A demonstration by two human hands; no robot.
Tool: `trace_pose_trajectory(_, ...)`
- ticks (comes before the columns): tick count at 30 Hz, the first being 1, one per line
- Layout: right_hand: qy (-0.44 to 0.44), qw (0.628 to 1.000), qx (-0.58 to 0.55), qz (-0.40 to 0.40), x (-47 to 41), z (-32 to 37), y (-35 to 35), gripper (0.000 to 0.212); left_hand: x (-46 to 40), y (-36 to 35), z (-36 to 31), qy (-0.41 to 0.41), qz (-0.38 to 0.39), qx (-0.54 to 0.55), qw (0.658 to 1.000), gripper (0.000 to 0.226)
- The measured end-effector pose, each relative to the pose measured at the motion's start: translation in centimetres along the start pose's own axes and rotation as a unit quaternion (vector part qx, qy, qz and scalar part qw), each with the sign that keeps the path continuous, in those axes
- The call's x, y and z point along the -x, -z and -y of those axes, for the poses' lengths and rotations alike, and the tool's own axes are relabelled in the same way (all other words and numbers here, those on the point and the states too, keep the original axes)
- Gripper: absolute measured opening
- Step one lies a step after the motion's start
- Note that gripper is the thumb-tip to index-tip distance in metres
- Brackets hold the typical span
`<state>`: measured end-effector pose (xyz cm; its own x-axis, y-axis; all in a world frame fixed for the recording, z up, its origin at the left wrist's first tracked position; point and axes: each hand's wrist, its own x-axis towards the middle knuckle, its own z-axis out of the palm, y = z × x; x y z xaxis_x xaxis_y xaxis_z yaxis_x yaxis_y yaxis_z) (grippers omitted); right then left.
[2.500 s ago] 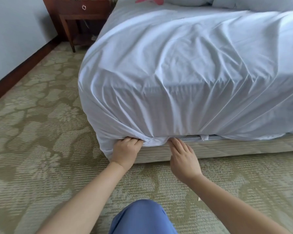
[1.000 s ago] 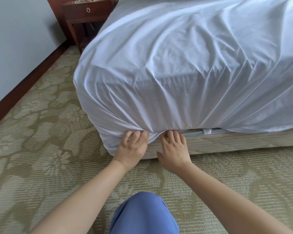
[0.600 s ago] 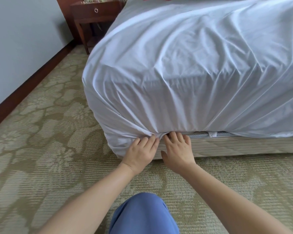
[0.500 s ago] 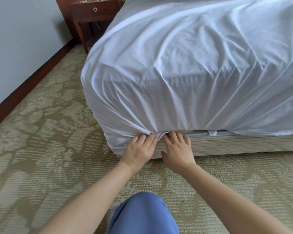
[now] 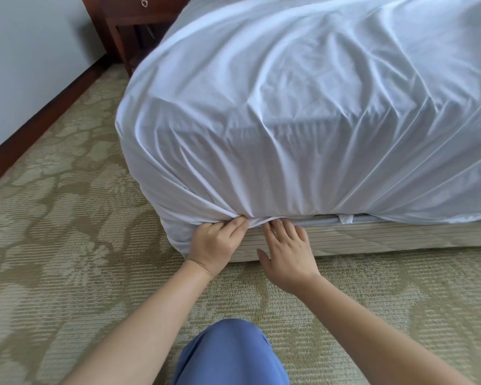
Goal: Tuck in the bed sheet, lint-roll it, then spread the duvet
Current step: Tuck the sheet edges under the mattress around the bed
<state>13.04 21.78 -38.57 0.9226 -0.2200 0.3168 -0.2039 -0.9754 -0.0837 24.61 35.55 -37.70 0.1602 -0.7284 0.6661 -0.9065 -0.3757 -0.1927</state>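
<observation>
We see the white sheet point(image 5: 303, 120) draped over the corner and foot of the bed, wrinkled, with its lower edge gathered into a bunch at the seam where the mattress meets the bed base point(image 5: 372, 237). To the right of the bunch the edge hangs loose over a strip of ribbed mattress piping. The left hand point(image 5: 215, 243) lies at the bunched fabric with its fingers bent against the fold; it seems to be pressing the cloth in under the mattress, though we cannot tell whether it pinches any of it. The right hand point(image 5: 289, 251) sits just beside it, fingers fairly straight and spread, their tips touching the sheet's edge at the seam, thumb held out to the side. Both forearms reach forward from the bottom of the view, and a knee in blue trousers point(image 5: 228, 354) shows between them. Around the bed lies a patterned beige carpet point(image 5: 67, 245). A dark wooden nightstand point(image 5: 134, 20) stands by the wall beside the bed's far corner.
</observation>
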Motion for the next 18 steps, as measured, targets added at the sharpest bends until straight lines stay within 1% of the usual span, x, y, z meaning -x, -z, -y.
trace_pose_trajectory(2,-0.022,1.0,-0.016,0.011,-0.8,0.5,0.6,0.056,0.0,-0.1,0.2,-0.007,0.002,0.023,1.0,0.036)
trace_pose_trajectory(4,-0.045,0.998,-0.045,0.023,-1.4,1.0,1.0,0.051,0.0,0.0,0.2,-0.009,0.011,0.038,0.999,0.034)
trace_pose_trajectory(7,-0.049,0.995,-0.064,0.05,-1.6,1.5,0.8,0.048,0.0,0.2,-0.1,-0.03,0.031,0.031,0.999,0.029)
trace_pose_trajectory(10,-0.05,0.997,-0.038,0.045,-1.8,1.4,0.4,0.046,0.4,0.8,-0.1,-0.066,0.043,0.003,0.997,0.028)
trace_pose_trajectory(12,-0.075,0.996,-0.032,0.024,-2.1,1.4,0.0,0.04,0.8,1.3,0.2,-0.082,0.047,-0.01,0.995,0.028)
trace_pose_trajectory(14,-0.099,0.994,-0.037,0.026,-2.3,1.8,-0.2,0.035,1.4,1.7,0.4,-0.091,0.052,-0.015,0.994,0.03)
trace_pose_trajectory(16,-0.094,0.994,-0.037,0.028,-2.2,2.1,0.0,0.033,1.9,1.9,0.3,-0.095,0.058,-0.032,0.993,0.034)
trace_pose_trajectory(18,-0.058,0.997,-0.043,0.014,-1.5,1.5,0.1,0.037,2.2,1.9,0.0,-0.102,0.061,-0.045,0.992,0.035)
